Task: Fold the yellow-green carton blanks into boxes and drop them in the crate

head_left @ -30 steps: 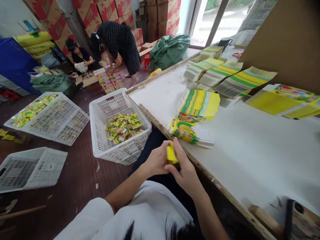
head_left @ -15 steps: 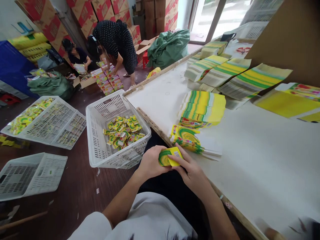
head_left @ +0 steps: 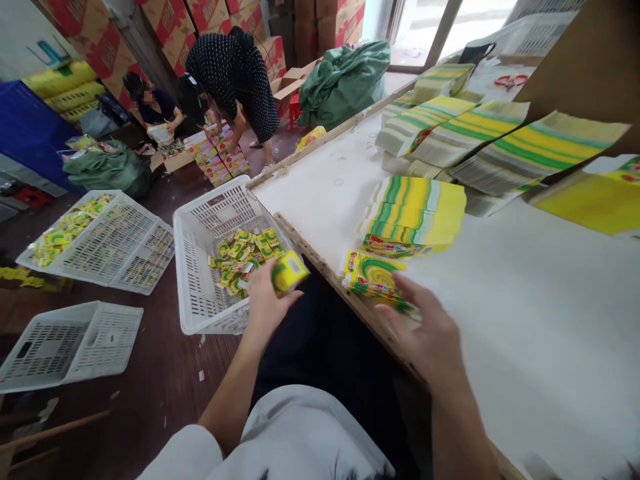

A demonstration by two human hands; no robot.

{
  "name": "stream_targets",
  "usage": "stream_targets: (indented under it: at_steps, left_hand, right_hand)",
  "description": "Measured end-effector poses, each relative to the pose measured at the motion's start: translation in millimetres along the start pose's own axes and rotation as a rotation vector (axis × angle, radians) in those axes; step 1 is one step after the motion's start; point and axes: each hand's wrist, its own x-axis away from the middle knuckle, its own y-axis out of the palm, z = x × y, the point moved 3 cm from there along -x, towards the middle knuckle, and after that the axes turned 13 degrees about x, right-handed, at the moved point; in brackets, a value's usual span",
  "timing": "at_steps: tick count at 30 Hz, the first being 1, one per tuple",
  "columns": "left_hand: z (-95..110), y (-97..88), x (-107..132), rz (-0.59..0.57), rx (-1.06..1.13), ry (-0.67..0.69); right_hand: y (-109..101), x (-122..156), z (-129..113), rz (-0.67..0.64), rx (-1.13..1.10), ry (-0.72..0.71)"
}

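Note:
My left hand (head_left: 270, 300) grips a small yellow-and-green box (head_left: 289, 273) over the near right side of a white plastic crate (head_left: 200, 320). Inside that crate lies a heap of similar small boxes (head_left: 240, 257). On the white table, my right hand (head_left: 425, 320) is open, thumb and fingers apart, at a fanned pile of flat printed cartons (head_left: 373, 273) by the table edge. Whether its fingertips touch the pile I cannot tell. Behind the pile stands a larger stack of flat cartons (head_left: 415, 213).
More carton stacks (head_left: 545, 147) line the table's far side. The table's wooden edge (head_left: 330, 273) runs beside my lap. Two more crates (head_left: 105, 247) (head_left: 75, 347) stand on the floor to the left. Two people (head_left: 230, 87) handle boxes farther back, near a green sack (head_left: 345, 80).
My hands have parted. The left carried the small box leftward to the crate, while the right let go of it and moved right to the fanned cartons.

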Motion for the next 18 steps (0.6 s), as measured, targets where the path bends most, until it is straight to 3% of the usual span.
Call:
stream_targets:
  at_steps: [1,3,6,10,14,18]
  left_hand:
    - [-7.8,-9.7,-5.0,0.122,-0.058,-0.013]
    - [-17.5,-17.5,-9.4,0.202,-0.083,-0.002]
    - [-14.2,-0.5,-1.4,-0.019,0.043,0.068]
    - [9.6,33.2,20.6,-0.318,0.201,0.074]
    - [28.9,49.5,33.5,-0.503,0.282,0.052]
    - [31.0,57.8,43.2,-0.615,0.400,-0.016]
  right_hand:
    - [-2.5,-2.8,9.6,0.041,0.114,0.019]
    - [-0.7,-6.5,24.6,0.026,0.316,0.020]
    - [7.9,-7.3,33.0,-0.036,0.449,0.010]
    - [10.6,-5.7,28.2,-0.024,0.436,0.005]
    - [8.9,-5.4,24.6,-0.027,0.384,-0.025]
    - [9.0,-8.0,25.8,-0.012,0.355,-0.031]
